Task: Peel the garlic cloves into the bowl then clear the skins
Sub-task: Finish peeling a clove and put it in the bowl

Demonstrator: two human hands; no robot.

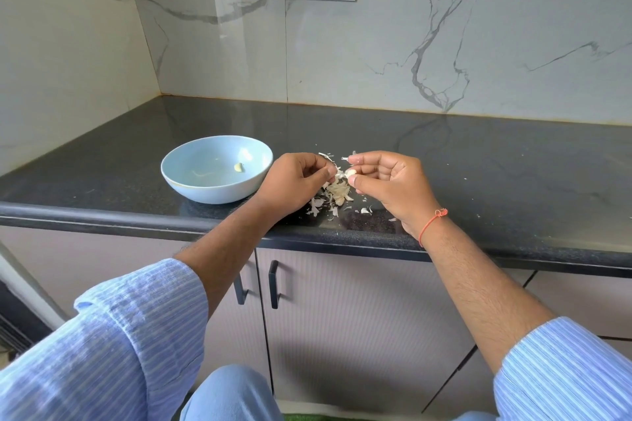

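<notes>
Bowl (191, 177) of pale blue on the dark table (478, 164) holds one peeled clove (239, 167), while beside it the left hand (294, 181) and right hand (390, 181) both pinch a garlic clove (351, 173) above loose skins (328, 201).

Hands: two, left hand (294, 181) and right hand (386, 181). Garlic clove (351, 173) between the fingertips: one. Bowl (191, 181) left of the fingers: one, containing one peeled clove (239, 167). Skins (328, 201) below the fingers: many, uncounted.
</notes>
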